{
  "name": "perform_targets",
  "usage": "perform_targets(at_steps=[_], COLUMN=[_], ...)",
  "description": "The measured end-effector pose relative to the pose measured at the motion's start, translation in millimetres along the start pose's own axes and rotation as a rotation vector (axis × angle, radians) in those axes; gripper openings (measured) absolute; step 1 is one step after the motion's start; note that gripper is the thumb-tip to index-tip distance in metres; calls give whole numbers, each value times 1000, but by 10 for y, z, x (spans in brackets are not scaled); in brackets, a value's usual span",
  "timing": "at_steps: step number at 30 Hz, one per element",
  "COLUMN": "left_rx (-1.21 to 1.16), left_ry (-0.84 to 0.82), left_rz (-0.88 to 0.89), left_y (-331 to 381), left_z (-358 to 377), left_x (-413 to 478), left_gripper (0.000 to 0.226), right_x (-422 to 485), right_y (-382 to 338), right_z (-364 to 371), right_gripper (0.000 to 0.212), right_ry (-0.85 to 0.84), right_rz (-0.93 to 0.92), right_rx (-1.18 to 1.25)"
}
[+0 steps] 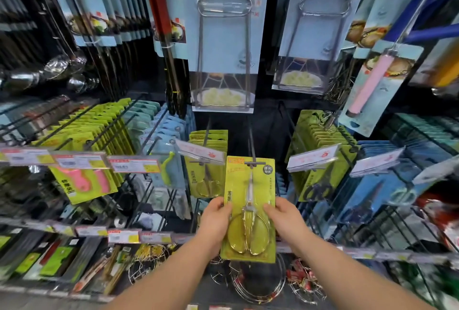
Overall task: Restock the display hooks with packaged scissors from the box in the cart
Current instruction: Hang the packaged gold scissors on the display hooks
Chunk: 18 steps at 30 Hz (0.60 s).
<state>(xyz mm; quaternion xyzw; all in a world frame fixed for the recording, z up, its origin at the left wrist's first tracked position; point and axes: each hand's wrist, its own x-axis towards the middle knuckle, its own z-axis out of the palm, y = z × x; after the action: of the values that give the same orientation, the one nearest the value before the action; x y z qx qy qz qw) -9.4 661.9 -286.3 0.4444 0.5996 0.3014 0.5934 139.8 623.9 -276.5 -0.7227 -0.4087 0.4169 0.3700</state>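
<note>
A yellow-green carded pack of gold-handled scissors (249,193) hangs in front of me, its top slot on the tip of a dark display hook (251,143). My left hand (217,220) grips the pack's left edge and my right hand (283,218) grips its right edge, both around mid-height. The hook behind the pack looks bare. To the left, another hook (208,160) carries several of the same scissor packs. The box and the cart are out of view.
Price tags (311,158) stick out on hook ends at both sides. Green and blue carded goods (320,151) fill the neighbouring hooks. Large packs of steel tongs (223,44) hang above. Wire coils (258,282) lie on the shelf below my arms.
</note>
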Motion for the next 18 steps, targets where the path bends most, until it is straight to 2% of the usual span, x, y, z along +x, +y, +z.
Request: perform_targets(at_steps=[4,6,8,11,14,17,18], left_rx=[67,114,164,210,231,318,362], left_ry=[49,74,90,137,151,167,173], left_rz=[10,16,23,15,12,-8,-7], left_y=[63,91,134,204,280,340,352], left_z=[82,129,176,226,275,301,305], left_x=[193,301,411,559,673,770,812], left_gripper=[18,28,39,39,35,14,14], right_x=[266,413,575,781,967,1174,1243], right_y=[-15,-26,-13,12,-15,68,114], right_z=[-55,-94,-131,-166,-173,-148,-143], right_gripper=[19,7,16,8,26,62,68], right_ry=[-22,-32,-33,-53,-79,-88,-101], right_rz=[8,8,11,42,79,132,141], right_rx=[-33,-58,-79,-93,-173,-267,-280])
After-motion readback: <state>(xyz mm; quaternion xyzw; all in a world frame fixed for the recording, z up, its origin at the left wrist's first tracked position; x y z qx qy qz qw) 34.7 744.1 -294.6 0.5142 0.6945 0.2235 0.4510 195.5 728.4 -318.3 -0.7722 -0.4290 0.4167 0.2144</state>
